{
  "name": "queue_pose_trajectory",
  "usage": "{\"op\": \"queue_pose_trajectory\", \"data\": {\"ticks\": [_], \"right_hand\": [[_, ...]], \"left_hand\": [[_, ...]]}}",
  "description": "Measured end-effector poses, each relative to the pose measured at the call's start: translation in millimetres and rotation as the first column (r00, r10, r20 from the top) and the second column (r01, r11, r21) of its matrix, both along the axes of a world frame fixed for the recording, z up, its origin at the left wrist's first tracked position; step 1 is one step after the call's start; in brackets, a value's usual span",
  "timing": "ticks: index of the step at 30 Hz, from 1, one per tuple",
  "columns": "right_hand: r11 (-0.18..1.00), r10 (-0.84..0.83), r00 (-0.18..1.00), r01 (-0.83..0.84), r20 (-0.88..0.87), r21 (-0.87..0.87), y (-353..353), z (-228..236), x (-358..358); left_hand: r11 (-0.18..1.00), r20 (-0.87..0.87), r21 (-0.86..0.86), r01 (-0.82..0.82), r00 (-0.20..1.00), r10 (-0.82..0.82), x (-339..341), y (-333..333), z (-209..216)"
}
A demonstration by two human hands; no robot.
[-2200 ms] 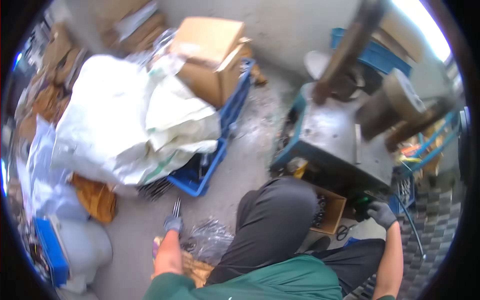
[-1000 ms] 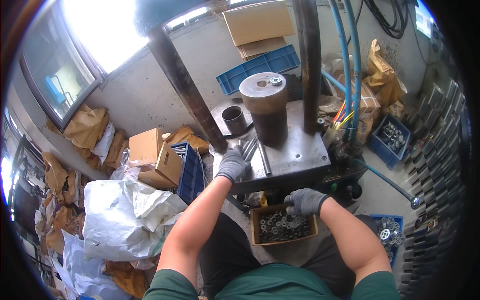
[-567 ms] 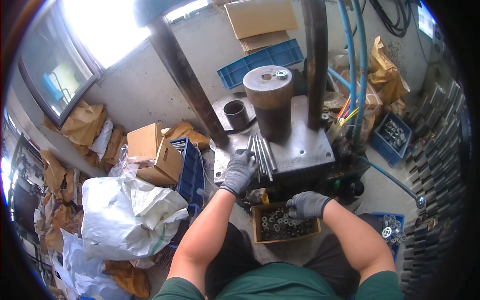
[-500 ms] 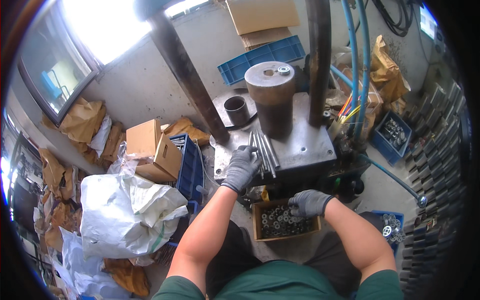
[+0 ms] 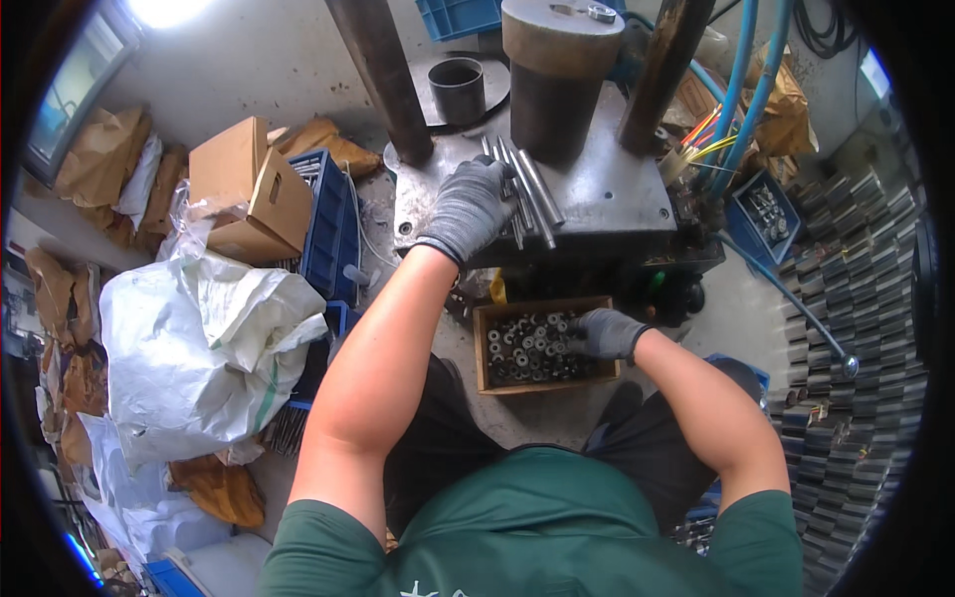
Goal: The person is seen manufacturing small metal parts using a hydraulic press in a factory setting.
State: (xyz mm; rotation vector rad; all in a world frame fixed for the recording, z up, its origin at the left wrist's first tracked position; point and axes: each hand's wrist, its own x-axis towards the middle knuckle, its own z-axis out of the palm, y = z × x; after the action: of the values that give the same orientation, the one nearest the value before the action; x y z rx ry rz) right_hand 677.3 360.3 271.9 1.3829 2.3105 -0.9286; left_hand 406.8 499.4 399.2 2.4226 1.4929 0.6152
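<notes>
My left hand (image 5: pixel 470 207), in a grey knit glove, is closed on the left end of a bunch of metal rods (image 5: pixel 538 189) at the front of the steel press table (image 5: pixel 607 199). Its fingers curl round at least one rod; the palm side is hidden. Lower and to the right, my right hand (image 5: pixel 611 334), gloved too, reaches over the right side of a wooden box (image 5: pixel 484 348). Small dark ring-shaped metal parts (image 5: pixel 537 343) fill that box. The right fingers are curled down at the parts, and what they pinch, if anything, is hidden.
Behind the rods stand a thick steel cylinder (image 5: pixel 557 90) with a bearing (image 5: pixel 602 14) on top, a short tube (image 5: pixel 458 95) and two press columns. A white sack (image 5: pixel 189 348), cardboard box (image 5: pixel 239 189) and blue crate (image 5: pixel 328 229) crowd the left. Stacked metal pieces (image 5: pixel 846 328) line the right.
The view has tilted downward, so table and box sit higher in the picture. My left hand stays at the rods; my right hand has dropped lower against the parts in the box.
</notes>
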Motion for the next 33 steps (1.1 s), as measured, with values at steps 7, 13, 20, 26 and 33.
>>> {"op": "queue_pose_trajectory", "data": {"ticks": [7,13,20,26,33], "right_hand": [[0.932,0.363,0.847,-0.339,0.390,-0.130,1,-64,-27],[0.988,-0.082,0.944,0.118,0.319,-0.095,-12,-189,-24],[0.988,0.085,0.976,-0.057,0.198,-0.145,-32,-172,-38],[0.943,0.026,0.977,-0.094,0.211,0.319,-38,-130,-49],[0.972,-0.132,0.945,0.182,0.300,-0.148,-37,-240,-11]], "left_hand": [[0.998,-0.111,-0.061,0.006,0.994,-0.012,-10,-8,4],[0.997,-0.117,-0.078,0.016,0.993,-0.025,-8,-10,8],[0.996,-0.180,-0.084,0.010,0.983,-0.025,-16,-14,13],[0.998,-0.182,-0.067,-0.006,0.983,-0.007,-19,-9,9],[0.997,-0.178,-0.078,0.017,0.984,-0.030,-24,-10,7]]}}
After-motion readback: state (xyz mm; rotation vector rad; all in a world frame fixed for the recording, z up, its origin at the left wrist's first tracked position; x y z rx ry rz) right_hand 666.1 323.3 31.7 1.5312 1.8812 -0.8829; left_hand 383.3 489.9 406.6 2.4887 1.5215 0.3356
